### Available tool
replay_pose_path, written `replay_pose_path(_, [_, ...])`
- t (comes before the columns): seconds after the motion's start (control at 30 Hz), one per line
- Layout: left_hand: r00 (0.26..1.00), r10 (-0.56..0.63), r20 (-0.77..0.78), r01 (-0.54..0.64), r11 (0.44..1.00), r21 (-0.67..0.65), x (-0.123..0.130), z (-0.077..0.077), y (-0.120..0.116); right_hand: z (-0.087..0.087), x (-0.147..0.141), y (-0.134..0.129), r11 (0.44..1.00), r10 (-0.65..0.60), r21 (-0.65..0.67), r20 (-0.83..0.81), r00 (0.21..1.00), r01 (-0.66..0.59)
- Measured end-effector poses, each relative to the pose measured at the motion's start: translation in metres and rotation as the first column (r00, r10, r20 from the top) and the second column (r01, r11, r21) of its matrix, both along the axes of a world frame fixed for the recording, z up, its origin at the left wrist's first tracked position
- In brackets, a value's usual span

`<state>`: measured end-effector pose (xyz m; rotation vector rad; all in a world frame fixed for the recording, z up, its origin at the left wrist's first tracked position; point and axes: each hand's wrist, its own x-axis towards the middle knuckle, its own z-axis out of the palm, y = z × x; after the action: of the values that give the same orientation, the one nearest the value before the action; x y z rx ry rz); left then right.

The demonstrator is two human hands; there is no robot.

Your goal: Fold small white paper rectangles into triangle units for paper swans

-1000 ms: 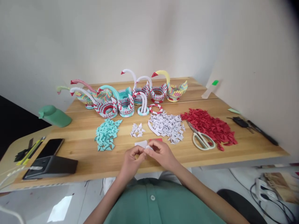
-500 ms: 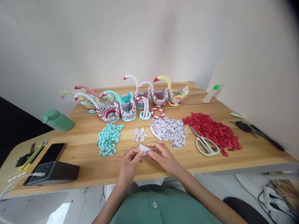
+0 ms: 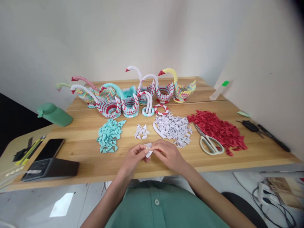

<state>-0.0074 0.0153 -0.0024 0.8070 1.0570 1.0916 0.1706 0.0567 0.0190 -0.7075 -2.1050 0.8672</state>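
Note:
Between my two hands, near the front edge of the table, is a small white folded paper piece (image 3: 148,153). My left hand (image 3: 135,156) pinches its left side, and my right hand (image 3: 168,155) grips its right side with thumb and fingers. Part of the paper is hidden by the fingers. Just beyond the hands lies a small group of white paper triangles (image 3: 142,131). A bigger heap of white triangles (image 3: 174,128) is to the right of it, and a turquoise heap (image 3: 109,135) to the left.
Folded-paper swans (image 3: 130,106) stand along the back. Red triangles (image 3: 219,131) and white-handled scissors (image 3: 212,146) lie right, with a key (image 3: 251,126) further out. At left are a green jug (image 3: 54,114), a phone (image 3: 50,149) and a dark box (image 3: 60,168).
The white paper has turned between my fingers and shows a different, narrower shape. My right hand has closed further over it. The whole view has shifted slightly.

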Motion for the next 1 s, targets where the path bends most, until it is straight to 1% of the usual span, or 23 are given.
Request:
replay_pose_path(0.03, [1.000,0.011,0.020,-0.011,1.000,-0.012,0.001,0.000,0.001,-0.001,0.000,0.000,0.999,-0.005,-0.034,-0.004,1.000,0.005])
replay_pose_path(0.1, [0.998,0.045,0.032,-0.045,0.999,-0.009,0.002,0.000,0.002,-0.004,0.000,-0.002,0.984,-0.048,-0.173,-0.026,0.998,0.043])
replay_pose_path(0.13, [0.998,0.067,0.021,-0.067,0.998,0.001,0.002,0.001,0.002,-0.005,0.000,-0.002,0.962,-0.076,-0.264,-0.040,0.996,0.063])
replay_pose_path(0.2, [0.994,0.110,-0.014,-0.110,0.993,0.033,0.004,0.001,0.002,-0.008,0.000,-0.004,0.902,-0.113,-0.425,-0.077,0.991,0.070])
replay_pose_path(0.27, [0.990,0.138,-0.044,-0.135,0.989,0.066,0.005,0.000,0.003,-0.010,-0.001,-0.005,0.859,-0.125,-0.509,-0.092,0.988,0.061])
replay_pose_path(0.33, [0.987,0.143,-0.071,-0.137,0.987,0.087,0.007,0.001,0.004,-0.010,-0.004,-0.005,0.845,-0.166,-0.524,-0.067,0.984,0.107])
replay_pose_path(0.43, [0.984,0.119,-0.131,-0.106,0.989,0.101,0.010,0.002,0.006,-0.009,-0.007,-0.005,0.856,-0.246,-0.473,-0.017,0.969,0.209])
replay_pose_path(0.53, [0.981,0.092,-0.171,-0.074,0.992,0.106,0.011,0.005,0.006,-0.006,-0.008,-0.005,0.872,-0.256,-0.434,-0.007,0.967,0.228])
replay_pose_path(0.57, [0.982,0.087,-0.169,-0.070,0.992,0.104,0.011,0.006,0.006,-0.006,-0.008,-0.005,0.863,-0.242,-0.462,-0.027,0.970,0.203])
replay_pose_path(0.6, [0.985,0.084,-0.153,-0.069,0.993,0.101,0.011,0.007,0.007,-0.007,-0.008,-0.005,0.840,-0.225,-0.520,-0.070,0.972,0.157])
replay_pose_path(0.63, [0.989,0.079,-0.123,-0.068,0.993,0.095,0.011,0.007,0.007,-0.008,-0.007,-0.005,0.798,-0.210,-0.596,-0.131,0.969,0.092])
replay_pose_path(0.7, [0.997,0.064,-0.036,-0.061,0.995,0.078,0.011,0.007,0.007,-0.011,-0.008,-0.005,0.676,-0.205,-0.735,-0.271,0.941,-0.064])
replay_pose_path(0.73, [0.999,0.054,0.008,-0.054,0.996,0.068,0.011,0.007,0.007,-0.013,-0.008,-0.005,0.618,-0.217,-0.776,-0.327,0.920,-0.130])
replay_pose_path(0.77, [0.998,0.045,0.043,-0.047,0.997,0.059,0.011,0.007,0.007,-0.016,-0.009,-0.005,0.577,-0.233,-0.798,-0.366,0.901,-0.175])
replay_pose_path(0.8, [0.997,0.038,0.067,-0.041,0.998,0.051,0.011,0.007,0.007,-0.018,-0.009,-0.006,0.553,-0.245,-0.808,-0.390,0.887,-0.202])
replay_pose_path(0.83, [0.996,0.033,0.079,-0.036,0.998,0.044,0.012,0.007,0.007,-0.020,-0.010,-0.006,0.541,-0.255,-0.812,-0.406,0.878,-0.218])
replay_pose_path(1.0, [0.995,0.019,0.100,-0.024,0.998,0.050,0.014,0.005,0.008,-0.024,-0.011,-0.007,0.535,-0.286,-0.811,-0.436,0.853,-0.236])
